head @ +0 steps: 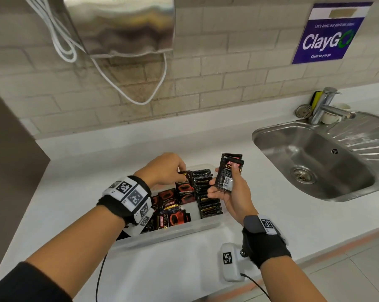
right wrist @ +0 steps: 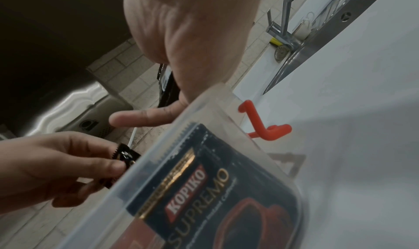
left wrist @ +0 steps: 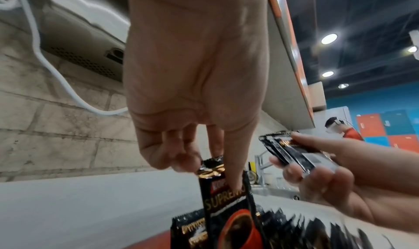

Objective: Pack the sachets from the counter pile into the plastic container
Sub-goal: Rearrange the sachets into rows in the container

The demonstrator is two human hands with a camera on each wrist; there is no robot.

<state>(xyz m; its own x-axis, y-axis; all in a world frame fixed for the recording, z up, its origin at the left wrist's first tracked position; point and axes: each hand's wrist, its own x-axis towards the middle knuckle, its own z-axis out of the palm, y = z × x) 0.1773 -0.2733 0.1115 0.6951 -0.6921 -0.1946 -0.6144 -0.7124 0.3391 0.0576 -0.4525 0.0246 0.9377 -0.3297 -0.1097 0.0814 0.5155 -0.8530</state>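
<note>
The left hand [head: 164, 168] pinches the top edge of 1 upright sachet [left wrist: 221, 186] at the far end of the plastic container [head: 175, 233], which sits on the white surface [head: 97, 153]. The right hand [head: 230, 192] holds a small stack of sachets [head: 229, 173] just above the container's right side, thumb pressed on the front. Rows of sachets [head: 207, 192] stand inside it.

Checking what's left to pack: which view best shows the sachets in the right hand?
Head view: the Kopiko Supremo sachets stand unobstructed in the right hand, label readable. Left wrist view shows them blurred, side-on. Right wrist view shows only a dark edge behind the palm.
</note>
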